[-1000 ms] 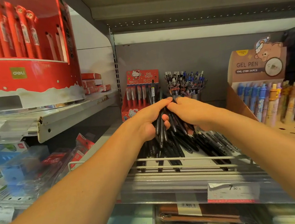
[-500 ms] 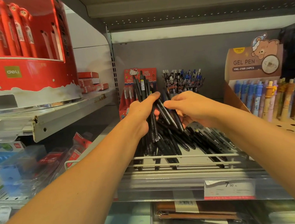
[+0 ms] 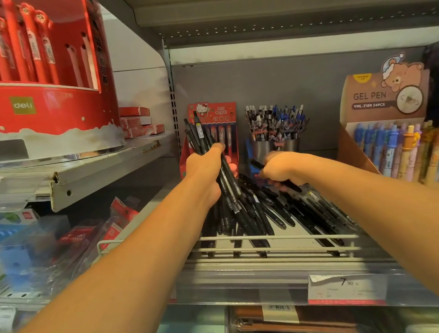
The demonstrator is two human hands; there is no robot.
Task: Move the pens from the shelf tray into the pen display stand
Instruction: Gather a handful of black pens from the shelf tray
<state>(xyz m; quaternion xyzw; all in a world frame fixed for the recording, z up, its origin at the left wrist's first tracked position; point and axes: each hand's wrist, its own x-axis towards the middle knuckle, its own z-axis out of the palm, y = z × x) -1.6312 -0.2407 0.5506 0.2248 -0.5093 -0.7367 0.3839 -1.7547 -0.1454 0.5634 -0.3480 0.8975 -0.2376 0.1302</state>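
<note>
A heap of black pens (image 3: pixel 278 214) lies in the wire-fronted shelf tray (image 3: pixel 278 243). My left hand (image 3: pixel 205 170) grips a bundle of black pens (image 3: pixel 197 136), their tops raised toward the upper left, their lower ends reaching down into the heap. My right hand (image 3: pixel 279 169) is over the back of the heap, its fingers curled round a black pen (image 3: pixel 256 164). The red pen display stand (image 3: pixel 216 113) with a cat picture stands behind my left hand, partly hidden by the bundle.
Two metal cups full of pens (image 3: pixel 276 127) stand at the back. A brown gel pen box (image 3: pixel 389 114) with coloured pens is at the right. A large red round display (image 3: pixel 40 75) sits on the upper left shelf. A price tag (image 3: pixel 348 284) hangs on the shelf front.
My left hand has lifted its bundle of pens up and to the left, away from my right hand. My right hand has stayed low over the heap and taken hold of a pen.
</note>
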